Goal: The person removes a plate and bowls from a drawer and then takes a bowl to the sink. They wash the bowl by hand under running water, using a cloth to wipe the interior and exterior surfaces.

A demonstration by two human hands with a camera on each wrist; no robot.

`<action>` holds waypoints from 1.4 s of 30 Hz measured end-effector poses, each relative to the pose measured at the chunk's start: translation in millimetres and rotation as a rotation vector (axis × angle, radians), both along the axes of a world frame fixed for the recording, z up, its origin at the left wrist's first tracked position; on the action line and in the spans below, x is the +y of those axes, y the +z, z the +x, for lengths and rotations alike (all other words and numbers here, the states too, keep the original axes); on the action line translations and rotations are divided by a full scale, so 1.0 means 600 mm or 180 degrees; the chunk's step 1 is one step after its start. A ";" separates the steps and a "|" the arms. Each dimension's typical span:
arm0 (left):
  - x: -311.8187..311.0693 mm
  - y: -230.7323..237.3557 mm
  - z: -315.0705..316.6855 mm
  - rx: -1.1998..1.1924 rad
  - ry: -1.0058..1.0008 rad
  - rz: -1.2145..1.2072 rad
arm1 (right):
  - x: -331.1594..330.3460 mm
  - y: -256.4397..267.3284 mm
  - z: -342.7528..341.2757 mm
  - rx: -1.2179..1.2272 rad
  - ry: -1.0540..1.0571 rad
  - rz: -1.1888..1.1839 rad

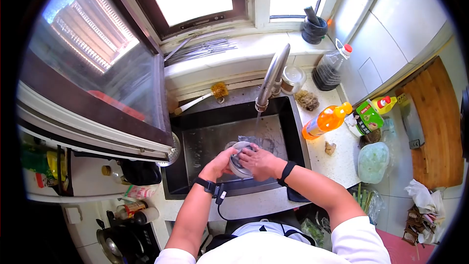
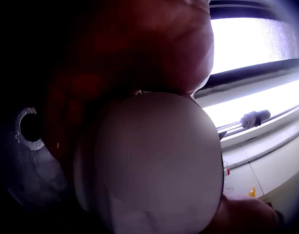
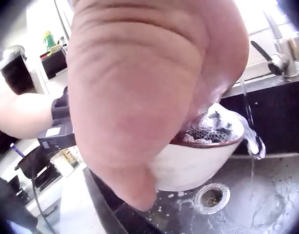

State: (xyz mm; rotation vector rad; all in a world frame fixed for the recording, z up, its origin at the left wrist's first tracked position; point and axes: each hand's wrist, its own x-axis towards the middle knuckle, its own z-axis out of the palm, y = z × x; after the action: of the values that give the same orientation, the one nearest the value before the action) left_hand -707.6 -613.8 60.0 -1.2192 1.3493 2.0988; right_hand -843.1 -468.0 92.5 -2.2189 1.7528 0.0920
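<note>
Over the sink (image 1: 195, 139), my left hand (image 1: 221, 162) grips a white bowl (image 3: 198, 165) with a brown rim by its side. Its round white outside fills much of the left wrist view. My right hand (image 1: 262, 162) reaches into the bowl and holds a grey mesh cloth (image 3: 215, 130) covered in suds against the inside. Part of the cloth hangs over the rim. In the right wrist view the palm hides most of the right fingers. A thin stream of water (image 1: 257, 123) falls from the faucet (image 1: 273, 76) just beyond the bowl.
A drain (image 3: 212, 199) lies in the wet sink floor under the bowl. Behind the sink rests a brush (image 1: 200, 100). An orange bottle (image 1: 325, 121), a scouring tangle (image 1: 307, 100) and a glass jar (image 1: 293, 78) stand on the right counter. An open window (image 1: 97, 63) juts in at left.
</note>
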 end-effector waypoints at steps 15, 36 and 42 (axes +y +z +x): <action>0.010 0.022 0.010 0.0340 0.0427 0.0486 | -0.018 0.000 -0.010 -0.4301 -0.1908 0.0196; 0.041 0.027 -0.038 0.1741 0.0648 0.0017 | -0.047 -0.012 -0.038 -0.4176 -0.3820 -0.0722; 0.038 -0.023 -0.058 0.2396 0.1605 0.0671 | -0.022 -0.008 0.037 -0.2278 -0.2600 -0.2470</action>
State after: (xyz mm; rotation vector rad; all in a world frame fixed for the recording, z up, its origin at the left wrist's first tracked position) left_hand -742.4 -590.8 46.4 -0.7439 1.0860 3.1773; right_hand -820.6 -481.5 87.7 -1.3431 2.2240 -1.5479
